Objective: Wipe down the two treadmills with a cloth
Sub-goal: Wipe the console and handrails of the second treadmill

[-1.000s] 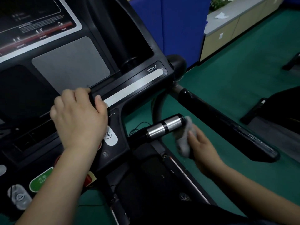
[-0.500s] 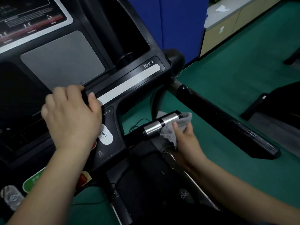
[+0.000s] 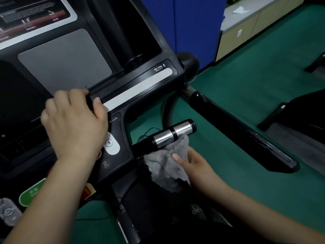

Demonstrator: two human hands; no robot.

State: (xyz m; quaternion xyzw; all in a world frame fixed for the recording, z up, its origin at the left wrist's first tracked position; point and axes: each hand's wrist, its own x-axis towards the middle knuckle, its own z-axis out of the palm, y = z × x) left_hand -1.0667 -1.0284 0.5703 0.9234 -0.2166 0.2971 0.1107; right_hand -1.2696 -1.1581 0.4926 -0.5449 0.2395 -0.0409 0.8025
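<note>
One cloth (image 3: 165,162) gripped by right hand (image 3: 191,166), left hand (image 3: 73,124) clasping one treadmill (image 3: 140,88) console.

Indoor gym or fitness room, black treadmill console with grey speed-key strip (image 3: 137,88) in front, green rubber floor (image 3: 255,85) around it, blue partition panels (image 3: 193,23) behind, beige low cabinet (image 3: 246,30) beyond to the right
</note>
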